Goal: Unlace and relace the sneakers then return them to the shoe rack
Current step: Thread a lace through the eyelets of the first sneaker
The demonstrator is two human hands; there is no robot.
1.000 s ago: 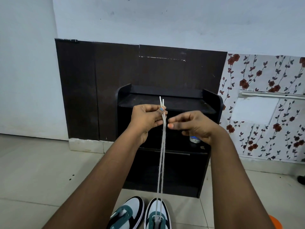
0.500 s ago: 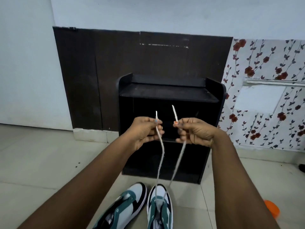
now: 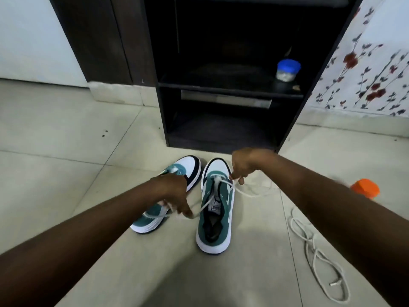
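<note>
Pale floor tiles (image 3: 55,134) carry two teal-and-white sneakers just before a dark shoe rack (image 3: 223,120). The left sneaker (image 3: 155,216) slants, toe up-right. The left hand (image 3: 171,193) pinches one lace end over it. The right sneaker (image 3: 215,209) points toe-first at the rack; the right hand (image 3: 242,167) pinches its other lace end. A blue-lidded jar (image 3: 287,70) of pale contents stands on the shelf. A loose lace (image 3: 318,253) lies rightward.

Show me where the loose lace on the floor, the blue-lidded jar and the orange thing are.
Loose lace (image 3: 314,247), head view: on the cord's middle loops.
Blue-lidded jar (image 3: 287,70), head view: on its body just under the lid.
Orange thing (image 3: 365,187), head view: on its top surface.
</note>
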